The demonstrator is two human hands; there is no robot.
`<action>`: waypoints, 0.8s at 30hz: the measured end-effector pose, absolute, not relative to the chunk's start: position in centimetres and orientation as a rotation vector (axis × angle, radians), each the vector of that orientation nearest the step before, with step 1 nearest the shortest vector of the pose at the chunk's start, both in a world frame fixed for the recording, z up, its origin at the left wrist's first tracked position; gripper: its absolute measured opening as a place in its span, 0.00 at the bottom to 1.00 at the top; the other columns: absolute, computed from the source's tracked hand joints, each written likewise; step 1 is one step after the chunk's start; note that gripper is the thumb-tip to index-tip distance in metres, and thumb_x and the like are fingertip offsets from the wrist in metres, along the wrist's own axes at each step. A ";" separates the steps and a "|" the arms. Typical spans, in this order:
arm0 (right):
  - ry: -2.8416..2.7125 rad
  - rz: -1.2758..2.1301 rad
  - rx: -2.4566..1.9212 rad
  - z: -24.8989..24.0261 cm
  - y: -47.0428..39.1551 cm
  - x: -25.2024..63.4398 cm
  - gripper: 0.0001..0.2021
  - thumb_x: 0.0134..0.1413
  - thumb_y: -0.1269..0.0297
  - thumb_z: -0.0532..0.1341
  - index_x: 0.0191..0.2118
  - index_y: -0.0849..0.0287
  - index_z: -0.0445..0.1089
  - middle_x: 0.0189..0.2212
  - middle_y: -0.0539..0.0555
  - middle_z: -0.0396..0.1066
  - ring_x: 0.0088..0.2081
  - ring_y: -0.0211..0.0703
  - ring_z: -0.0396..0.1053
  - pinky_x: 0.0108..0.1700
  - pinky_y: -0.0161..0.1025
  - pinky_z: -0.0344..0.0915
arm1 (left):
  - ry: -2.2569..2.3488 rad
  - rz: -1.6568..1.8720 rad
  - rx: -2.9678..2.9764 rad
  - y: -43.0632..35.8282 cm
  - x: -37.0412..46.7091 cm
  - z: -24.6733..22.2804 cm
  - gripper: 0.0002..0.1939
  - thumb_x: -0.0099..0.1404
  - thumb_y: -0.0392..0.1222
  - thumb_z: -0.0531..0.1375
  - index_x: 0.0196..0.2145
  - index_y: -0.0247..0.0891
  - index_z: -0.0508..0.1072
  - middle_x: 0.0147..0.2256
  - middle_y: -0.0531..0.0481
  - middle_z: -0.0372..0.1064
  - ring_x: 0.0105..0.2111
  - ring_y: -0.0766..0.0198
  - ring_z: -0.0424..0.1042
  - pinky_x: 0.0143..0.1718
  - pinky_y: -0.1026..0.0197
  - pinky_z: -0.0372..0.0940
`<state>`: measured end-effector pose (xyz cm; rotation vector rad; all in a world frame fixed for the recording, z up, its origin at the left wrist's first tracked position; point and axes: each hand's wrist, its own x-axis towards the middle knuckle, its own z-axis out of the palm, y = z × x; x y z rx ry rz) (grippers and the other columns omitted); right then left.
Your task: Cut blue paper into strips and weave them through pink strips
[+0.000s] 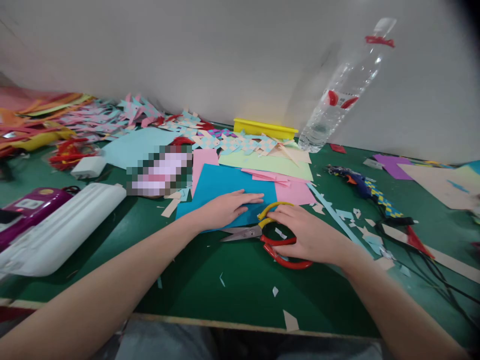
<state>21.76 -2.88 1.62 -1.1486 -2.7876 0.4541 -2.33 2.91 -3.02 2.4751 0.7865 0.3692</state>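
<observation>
- Nearest us, a beige paper scrap [291, 320] lies at the front edge of the green worktop [187, 285], with a small white paper scrap [275, 291] just behind it.
- Near the middle of the worktop, our right hand [300, 230] curls around the handles of metal scissors with one red and one yellow handle [254, 232]. Their blades stand slightly apart and point left, by the front edge of a bright blue paper sheet [221, 182].
- Our left hand [234, 204] lies palm down on that sheet, fingers stretched out and not pinching anything.
- Toward the left edge, we see a long white plastic case [71, 225] beside a glossy purple device [41, 207], and a white plastic block [89, 166] behind them.
- Behind the blue sheet, folded pink paper strips [266, 176] overlap its back right corner, and a pale green paper sheet [270, 165] lies farther back.
- Toward the back edge, checkered pink-and-blue paper pieces [240, 145] lie in front of a yellow plastic tray [264, 129].
- Right of the tray, a clear plastic bottle with a red neck ring [333, 107] stands near the back edge.
</observation>
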 end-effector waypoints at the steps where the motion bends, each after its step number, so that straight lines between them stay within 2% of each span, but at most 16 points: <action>1: -2.782 0.453 -1.148 1.6 -2.9 21.6 0.22 0.51 0.55 0.61 0.51 0.58 0.66 0.45 0.58 0.69 0.48 0.52 0.64 0.51 0.50 0.63 | 0.789 0.371 2.478 3.0 -2.4 -3.1 0.26 0.71 0.35 0.45 0.64 0.48 0.50 0.62 0.59 0.54 0.63 0.67 0.49 0.65 0.57 0.40; 6: -2.786 0.430 -1.161 1.3 -3.1 20.6 0.22 0.52 0.55 0.60 0.52 0.59 0.65 0.45 0.60 0.68 0.48 0.53 0.64 0.50 0.51 0.63 | 0.840 0.347 2.464 3.0 -2.4 -3.4 0.24 0.71 0.36 0.45 0.62 0.49 0.54 0.63 0.60 0.51 0.64 0.64 0.47 0.65 0.56 0.43; 11: -2.811 0.407 -1.161 1.4 -3.2 20.5 0.23 0.53 0.55 0.59 0.52 0.61 0.65 0.43 0.59 0.68 0.45 0.52 0.65 0.48 0.50 0.64 | 0.788 0.391 2.479 2.9 -2.3 -3.0 0.24 0.70 0.34 0.45 0.62 0.47 0.55 0.62 0.57 0.54 0.62 0.67 0.52 0.65 0.57 0.42; 24: -2.761 0.394 -1.177 1.2 -3.7 18.9 0.22 0.53 0.54 0.59 0.50 0.63 0.66 0.43 0.60 0.68 0.46 0.53 0.64 0.49 0.50 0.64 | 0.794 0.397 2.451 2.9 -2.3 -3.1 0.24 0.70 0.33 0.46 0.61 0.47 0.55 0.62 0.57 0.55 0.61 0.67 0.55 0.65 0.55 0.42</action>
